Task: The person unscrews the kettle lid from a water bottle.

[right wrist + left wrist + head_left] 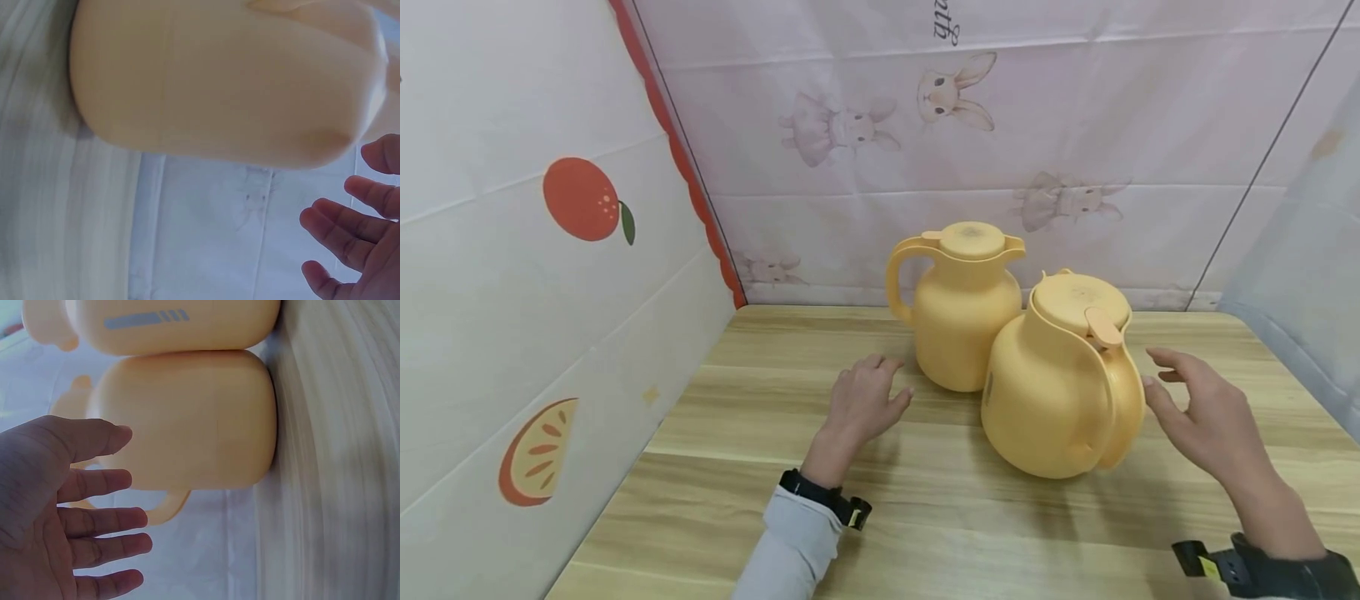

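Observation:
Two yellow jugs with lids stand upright on the wood-grain table. The nearer jug (pixel 1045 400) has its handle turned toward the front right; the farther jug (pixel 966 325), behind and to its left, has its handle on the left and its spout on the right. My left hand (pixel 863 400) hovers left of both jugs, fingers spread and holding nothing. In the left wrist view that hand (pixel 69 500) shows straight, parted fingers before the farther jug (pixel 187 425). My right hand (pixel 1210 417) is just right of the nearer jug's handle, fingers relaxed, nothing in its grasp.
The wood-grain table (pixel 925 533) reaches back to a pinkish wall cloth (pixel 865 225) printed with rabbits. A white sheet with fruit prints (pixel 475 317) borders the left side, and a pale sheet (pixel 1315 275) borders the right.

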A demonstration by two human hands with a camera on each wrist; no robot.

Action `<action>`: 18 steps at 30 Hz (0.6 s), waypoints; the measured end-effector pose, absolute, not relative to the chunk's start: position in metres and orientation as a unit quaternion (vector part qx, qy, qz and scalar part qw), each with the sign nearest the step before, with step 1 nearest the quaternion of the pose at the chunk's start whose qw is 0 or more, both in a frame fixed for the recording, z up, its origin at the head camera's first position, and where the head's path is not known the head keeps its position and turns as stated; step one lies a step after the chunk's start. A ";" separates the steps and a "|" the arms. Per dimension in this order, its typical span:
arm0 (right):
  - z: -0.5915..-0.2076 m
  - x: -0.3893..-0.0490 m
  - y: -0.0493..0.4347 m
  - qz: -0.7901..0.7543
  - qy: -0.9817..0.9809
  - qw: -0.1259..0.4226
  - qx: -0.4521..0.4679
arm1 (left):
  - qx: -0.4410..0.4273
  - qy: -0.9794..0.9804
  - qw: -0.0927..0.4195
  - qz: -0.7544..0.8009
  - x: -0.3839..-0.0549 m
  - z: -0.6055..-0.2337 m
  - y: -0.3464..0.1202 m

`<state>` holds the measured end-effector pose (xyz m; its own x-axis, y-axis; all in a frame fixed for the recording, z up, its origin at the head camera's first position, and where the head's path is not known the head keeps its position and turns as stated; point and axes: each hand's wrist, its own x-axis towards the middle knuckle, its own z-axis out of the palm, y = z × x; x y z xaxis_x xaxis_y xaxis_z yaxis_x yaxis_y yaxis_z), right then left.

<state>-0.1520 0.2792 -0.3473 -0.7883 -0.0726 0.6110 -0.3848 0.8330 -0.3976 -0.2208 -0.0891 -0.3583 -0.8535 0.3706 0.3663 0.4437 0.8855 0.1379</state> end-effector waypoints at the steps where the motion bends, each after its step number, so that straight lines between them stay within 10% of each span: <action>1: -0.346 -0.151 0.278 0.265 -0.906 0.304 0.127 | -0.213 -0.956 0.168 -0.110 -0.221 -0.358 -0.089; 18: -0.319 -0.130 0.255 0.381 -0.866 0.306 0.109 | -0.226 -0.945 0.177 -0.156 -0.216 -0.341 -0.083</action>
<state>-0.1301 0.2548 -0.3189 -0.7892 0.0447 0.6125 -0.4218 0.6853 -0.5936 -0.2157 -0.0826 -0.3410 -0.8351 0.3728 0.4046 0.4833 0.8485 0.2156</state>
